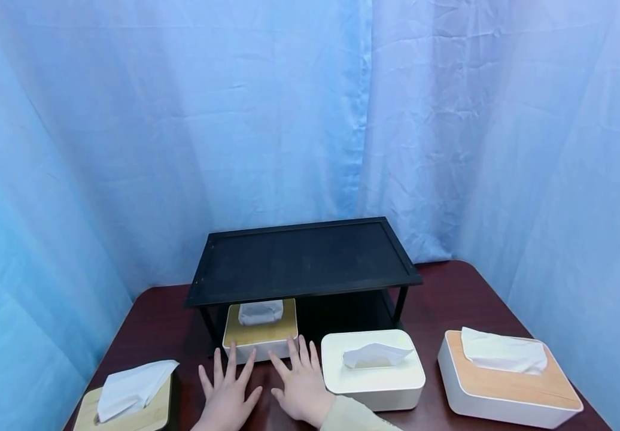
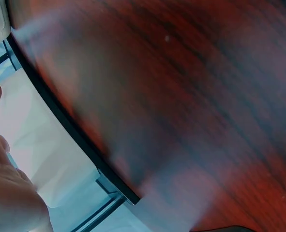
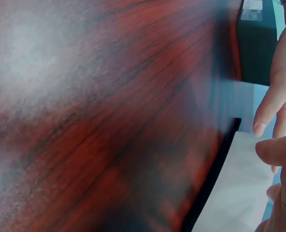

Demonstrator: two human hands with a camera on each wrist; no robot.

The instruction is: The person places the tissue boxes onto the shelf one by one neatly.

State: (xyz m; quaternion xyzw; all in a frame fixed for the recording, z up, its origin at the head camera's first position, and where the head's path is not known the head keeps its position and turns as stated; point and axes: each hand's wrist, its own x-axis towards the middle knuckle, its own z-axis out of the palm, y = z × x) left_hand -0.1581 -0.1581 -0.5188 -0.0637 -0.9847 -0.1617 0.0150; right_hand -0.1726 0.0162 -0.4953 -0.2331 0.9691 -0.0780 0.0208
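A tissue box (image 1: pixel 262 333) with a wooden lid, white sides and a tissue in its slot sits on the lower level of a black two-tier rack (image 1: pixel 304 263), toward its left end. My left hand (image 1: pixel 227 389) is at the left part of its front side, fingers straight and spread. Beside it, my right hand (image 1: pixel 303 383) is also spread, fingertips at the right part of that side. Neither hand curls round the box. In the right wrist view both hands appear by the box's white side (image 3: pixel 234 183); whether every fingertip touches it, I cannot tell.
An all-white tissue box (image 1: pixel 373 370) stands just right of my right hand. Farther right is a larger tissue box (image 1: pixel 509 377) with a wooden lid. A dark-sided tissue box (image 1: pixel 132 407) stands at the table's left. Blue curtains (image 1: pixel 288 120) surround the dark red table (image 1: pixel 450 299).
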